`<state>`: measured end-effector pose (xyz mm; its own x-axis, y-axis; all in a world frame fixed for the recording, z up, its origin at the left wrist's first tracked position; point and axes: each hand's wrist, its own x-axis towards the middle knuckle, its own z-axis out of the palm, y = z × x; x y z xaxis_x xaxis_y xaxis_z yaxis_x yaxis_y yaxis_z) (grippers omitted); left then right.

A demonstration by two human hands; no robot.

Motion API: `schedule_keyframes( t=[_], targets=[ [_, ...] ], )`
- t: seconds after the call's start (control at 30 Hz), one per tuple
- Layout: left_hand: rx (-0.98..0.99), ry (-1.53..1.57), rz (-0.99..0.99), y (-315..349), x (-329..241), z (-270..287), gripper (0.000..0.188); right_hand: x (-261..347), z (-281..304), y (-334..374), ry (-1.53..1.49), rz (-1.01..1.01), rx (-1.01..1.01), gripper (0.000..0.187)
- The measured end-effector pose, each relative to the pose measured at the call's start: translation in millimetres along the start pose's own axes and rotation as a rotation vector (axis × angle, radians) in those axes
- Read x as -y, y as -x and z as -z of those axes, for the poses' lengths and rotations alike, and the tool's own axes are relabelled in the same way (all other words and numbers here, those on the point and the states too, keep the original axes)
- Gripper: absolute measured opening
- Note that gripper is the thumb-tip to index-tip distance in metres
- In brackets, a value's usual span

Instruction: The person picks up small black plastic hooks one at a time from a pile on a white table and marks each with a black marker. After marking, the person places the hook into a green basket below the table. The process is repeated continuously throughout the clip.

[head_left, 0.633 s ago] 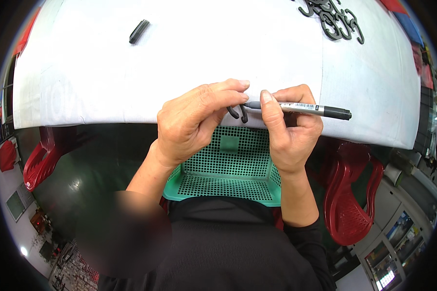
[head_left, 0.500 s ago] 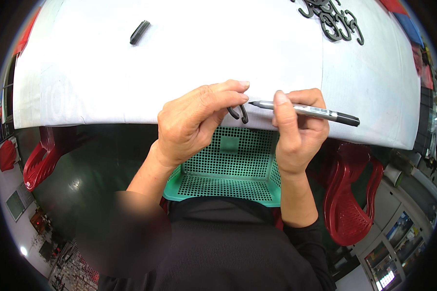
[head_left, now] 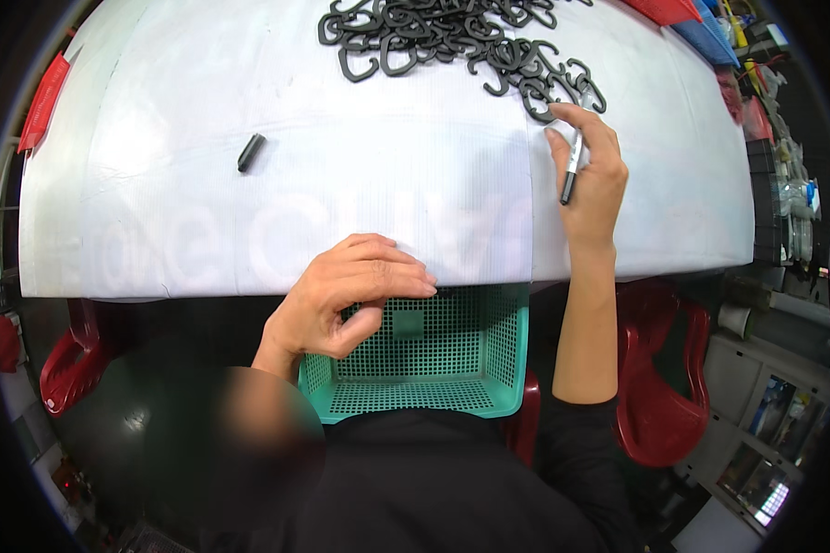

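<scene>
My right hand reaches far out over the white table, with a grey-and-black marker pen tucked in its fingers. Its thumb and forefinger are spread, the fingertips at the near edge of a pile of black plastic hooks, close to one loose C-shaped hook. My left hand hovers over the table's front edge and the green basket. Its fingers are loosely bent, the thumb is apart from them, and I see nothing in it. The black pen cap lies by itself on the table, left of centre.
The mesh basket rests at my lap, against the table's near edge. Red plastic chairs stand at both sides under the table. Red and blue items lie at the far right corner.
The black hook has gone from my left hand, which has lowered toward the basket. My right hand has moved away to the hook pile, still with the pen. The view has tilted farther forward.
</scene>
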<state>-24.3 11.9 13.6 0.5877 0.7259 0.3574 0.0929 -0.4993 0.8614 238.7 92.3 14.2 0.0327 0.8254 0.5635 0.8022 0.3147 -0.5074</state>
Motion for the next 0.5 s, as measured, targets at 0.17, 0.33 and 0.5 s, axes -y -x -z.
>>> schedule_keyframes(
  t=[0.17,0.33,0.5],
  targets=[
    [-0.083,0.036,0.001,0.0,3.5,-3.8,0.047,-19.5,-2.6,-9.1,0.213,0.154,0.107,0.019],
    [-0.334,0.084,0.352,3.5,-5.1,-7.8,0.028,25.7,-1.8,9.7,-0.329,-0.185,0.064,0.014],
    [-0.416,0.238,0.248,-12.0,-6.6,-12.0,0.053,77.7,10.8,32.9,-1.010,-0.522,0.235,0.011]
  ],
)
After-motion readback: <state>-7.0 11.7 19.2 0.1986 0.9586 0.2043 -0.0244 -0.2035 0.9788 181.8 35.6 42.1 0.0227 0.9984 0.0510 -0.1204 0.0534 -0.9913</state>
